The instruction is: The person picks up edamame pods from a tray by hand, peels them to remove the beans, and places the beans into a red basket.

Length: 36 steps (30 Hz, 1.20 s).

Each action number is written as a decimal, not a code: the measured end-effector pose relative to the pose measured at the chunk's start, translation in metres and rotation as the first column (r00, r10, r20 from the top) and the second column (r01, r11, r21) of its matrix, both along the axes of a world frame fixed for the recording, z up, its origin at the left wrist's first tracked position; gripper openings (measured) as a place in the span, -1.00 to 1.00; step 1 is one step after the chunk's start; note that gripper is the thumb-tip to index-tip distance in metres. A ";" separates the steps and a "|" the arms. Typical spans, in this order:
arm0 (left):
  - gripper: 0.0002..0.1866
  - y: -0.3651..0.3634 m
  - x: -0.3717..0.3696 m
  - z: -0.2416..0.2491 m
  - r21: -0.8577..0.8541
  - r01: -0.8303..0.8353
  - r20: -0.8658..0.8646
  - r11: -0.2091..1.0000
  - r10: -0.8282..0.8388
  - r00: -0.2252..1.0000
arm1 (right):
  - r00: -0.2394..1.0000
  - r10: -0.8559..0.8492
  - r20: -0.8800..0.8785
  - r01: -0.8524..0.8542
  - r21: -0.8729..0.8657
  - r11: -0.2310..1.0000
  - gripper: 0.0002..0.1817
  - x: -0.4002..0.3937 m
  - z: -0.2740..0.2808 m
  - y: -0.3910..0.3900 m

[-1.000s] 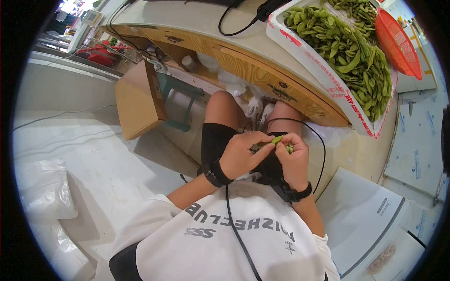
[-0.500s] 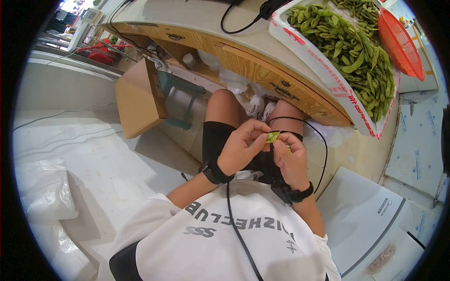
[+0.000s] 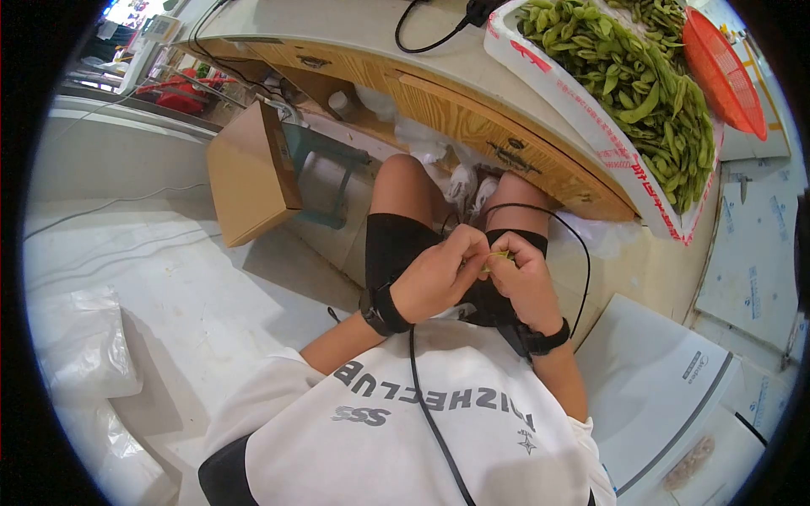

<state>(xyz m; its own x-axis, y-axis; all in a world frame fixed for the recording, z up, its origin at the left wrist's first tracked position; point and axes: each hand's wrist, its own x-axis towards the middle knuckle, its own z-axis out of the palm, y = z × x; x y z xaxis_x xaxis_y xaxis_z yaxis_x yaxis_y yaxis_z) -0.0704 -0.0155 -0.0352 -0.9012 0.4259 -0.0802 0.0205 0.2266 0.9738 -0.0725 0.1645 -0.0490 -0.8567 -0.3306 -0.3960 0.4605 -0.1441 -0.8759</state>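
Observation:
Over my lap, my left hand [image 3: 445, 271] and my right hand [image 3: 525, 281] meet with fingertips pinched together. Between them is a small green soybean pod [image 3: 499, 256], mostly covered by the fingers. Both hands are closed on it, the left from its left end and the right from its right end. A white foam box [image 3: 582, 114] at the upper right holds a heap of green soybean pods [image 3: 645, 105]. Any beans inside the held pod are hidden from view.
A red plastic basket [image 3: 721, 72] leans at the foam box's right side. The wooden drawer desk [image 3: 456, 105] runs ahead of my knees. A cardboard box [image 3: 253, 177] rests by a green stool [image 3: 325, 173] on the left. A small white fridge [image 3: 658, 392] stands at right.
Both hands have moved slightly down and their fingers have closed further around the pod, so less of its opened green side shows. The view has shifted a little.

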 end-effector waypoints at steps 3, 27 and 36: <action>-0.83 0.000 -0.001 0.001 -0.051 -0.004 -0.064 0.999 0.001 0.998 | 0.996 -0.070 -0.064 0.075 0.084 0.994 -0.88 0.004 -0.005 -0.001; -0.76 -0.007 -0.005 -0.002 0.391 -0.214 0.396 0.895 0.046 0.917 | 0.983 -0.126 0.131 0.151 -0.200 0.968 -0.86 0.007 0.010 -0.003; -0.78 -0.011 0.000 -0.003 0.155 -0.155 0.236 0.976 0.116 0.965 | 0.961 -0.228 0.157 0.255 -0.178 0.950 -0.85 0.006 0.006 -0.005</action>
<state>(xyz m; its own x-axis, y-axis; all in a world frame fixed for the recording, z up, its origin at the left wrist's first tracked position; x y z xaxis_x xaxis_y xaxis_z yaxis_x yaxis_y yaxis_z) -0.0700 -0.0268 -0.0379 -0.9185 0.3259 -0.2238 -0.2224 0.0422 0.9741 -0.0661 0.1593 -0.0428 -0.8645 -0.2021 -0.4602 0.5007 -0.4271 -0.7529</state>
